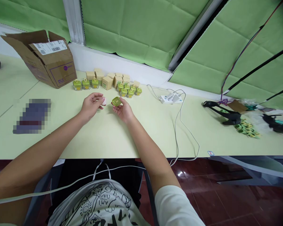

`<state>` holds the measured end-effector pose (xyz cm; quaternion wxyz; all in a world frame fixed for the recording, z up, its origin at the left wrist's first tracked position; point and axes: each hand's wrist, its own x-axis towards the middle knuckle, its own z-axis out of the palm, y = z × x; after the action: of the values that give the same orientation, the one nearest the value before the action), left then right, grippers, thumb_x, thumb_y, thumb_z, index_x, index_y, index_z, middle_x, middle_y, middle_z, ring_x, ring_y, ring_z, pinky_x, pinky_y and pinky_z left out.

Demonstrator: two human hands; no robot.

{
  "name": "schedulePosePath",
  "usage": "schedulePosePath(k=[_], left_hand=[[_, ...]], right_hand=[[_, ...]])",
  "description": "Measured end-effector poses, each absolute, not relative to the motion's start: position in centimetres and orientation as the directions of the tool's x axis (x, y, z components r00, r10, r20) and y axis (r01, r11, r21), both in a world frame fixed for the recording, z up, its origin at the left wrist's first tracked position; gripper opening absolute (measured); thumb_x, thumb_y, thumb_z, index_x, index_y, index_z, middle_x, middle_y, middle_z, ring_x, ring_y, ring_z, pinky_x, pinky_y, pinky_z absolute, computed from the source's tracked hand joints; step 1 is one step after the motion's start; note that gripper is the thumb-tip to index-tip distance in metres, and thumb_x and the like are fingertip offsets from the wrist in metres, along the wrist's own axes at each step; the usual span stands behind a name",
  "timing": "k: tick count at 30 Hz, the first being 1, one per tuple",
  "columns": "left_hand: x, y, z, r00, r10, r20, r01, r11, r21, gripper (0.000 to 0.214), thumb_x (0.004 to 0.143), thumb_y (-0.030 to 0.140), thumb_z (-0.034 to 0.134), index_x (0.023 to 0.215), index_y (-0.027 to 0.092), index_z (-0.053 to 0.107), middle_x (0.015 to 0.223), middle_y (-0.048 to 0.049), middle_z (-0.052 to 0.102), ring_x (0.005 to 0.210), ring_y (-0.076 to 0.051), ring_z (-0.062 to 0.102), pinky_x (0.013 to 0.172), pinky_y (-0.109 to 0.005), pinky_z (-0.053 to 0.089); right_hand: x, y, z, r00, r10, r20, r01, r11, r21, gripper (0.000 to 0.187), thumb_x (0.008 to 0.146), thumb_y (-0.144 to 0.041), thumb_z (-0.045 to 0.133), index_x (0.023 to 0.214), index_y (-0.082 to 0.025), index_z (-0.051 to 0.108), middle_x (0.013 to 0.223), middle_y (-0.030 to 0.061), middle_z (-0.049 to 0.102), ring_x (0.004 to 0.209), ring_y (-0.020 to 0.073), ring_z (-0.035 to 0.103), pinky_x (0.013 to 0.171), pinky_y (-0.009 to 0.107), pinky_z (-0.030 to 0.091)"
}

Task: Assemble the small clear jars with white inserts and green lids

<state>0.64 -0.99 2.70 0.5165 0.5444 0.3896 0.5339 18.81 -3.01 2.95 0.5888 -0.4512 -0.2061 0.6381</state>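
Note:
My left hand (92, 104) is closed on a small pale pink-white piece (104, 101), mostly covered by the fingers, so its kind cannot be made out. Just to the right, my right hand (124, 110) grips a green square lid (116, 101) between thumb and fingers. A short gap separates the two hands above the table. Beyond them stand several small clear jars with green lids and loops, one group on the left (86, 84) and another on the right (124, 92). Several small tan cardboard boxes (107, 82) sit between and behind these jars.
A large open cardboard carton (54, 62) stands at the back left. A blurred-out dark item (33, 116) lies on the left. To the right are a white power strip (171, 98) with trailing cables, black straps (223, 113) and a heap of green pieces (246, 128).

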Motion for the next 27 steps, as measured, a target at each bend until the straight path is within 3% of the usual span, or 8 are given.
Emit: schedulePosePath(k=[3,7,18,27], left_hand=[[0.66,-0.99,2.68,0.122,0.976,0.18,-0.123,-0.165,0.979,0.036,0.081,0.034,0.085,0.109,0.018,0.069,0.104,-0.007,0.076,0.086,-0.018,0.077,0.065,-0.026,0.062],[0.66,-0.9,2.7,0.146,0.978,0.151,-0.149,-0.129,0.98,0.034,0.086,0.035,0.082,0.111,0.018,0.066,0.099,-0.0055,0.077,0.079,-0.016,0.076,0.071,-0.03,0.064],[0.68,-1.2,2.86,0.156,0.978,0.139,-0.18,-0.11,0.978,0.025,0.088,0.035,0.081,0.104,0.018,0.071,0.093,-0.0045,0.077,0.077,-0.016,0.077,0.071,-0.028,0.066],[0.94,-0.78,2.72,0.128,0.989,0.077,-0.226,-0.046,0.973,0.018,0.09,0.031,0.078,0.098,0.016,0.071,0.095,-0.004,0.074,0.089,-0.015,0.076,0.099,-0.043,0.068]], right_hand=[[18.85,-3.19,3.22,0.079,0.94,-0.331,-0.573,-0.229,-0.787,0.027,0.103,-0.044,0.063,0.096,-0.019,0.068,0.081,0.0068,0.076,0.062,0.0143,0.061,0.061,0.025,0.059],[18.87,-3.23,3.32,0.077,0.941,-0.33,-0.567,-0.231,-0.791,0.027,0.102,-0.045,0.067,0.095,-0.019,0.068,0.08,0.0054,0.075,0.062,0.0136,0.061,0.064,0.025,0.058],[18.79,-2.97,2.73,0.148,0.945,-0.291,-0.533,-0.171,-0.829,0.023,0.102,-0.042,0.068,0.094,-0.021,0.064,0.076,0.0009,0.072,0.064,0.0126,0.063,0.064,0.024,0.057],[18.86,-3.09,2.89,0.154,0.943,-0.294,-0.536,-0.17,-0.827,0.02,0.105,-0.037,0.064,0.095,-0.021,0.065,0.076,0.0008,0.072,0.064,0.0125,0.064,0.064,0.023,0.057]])
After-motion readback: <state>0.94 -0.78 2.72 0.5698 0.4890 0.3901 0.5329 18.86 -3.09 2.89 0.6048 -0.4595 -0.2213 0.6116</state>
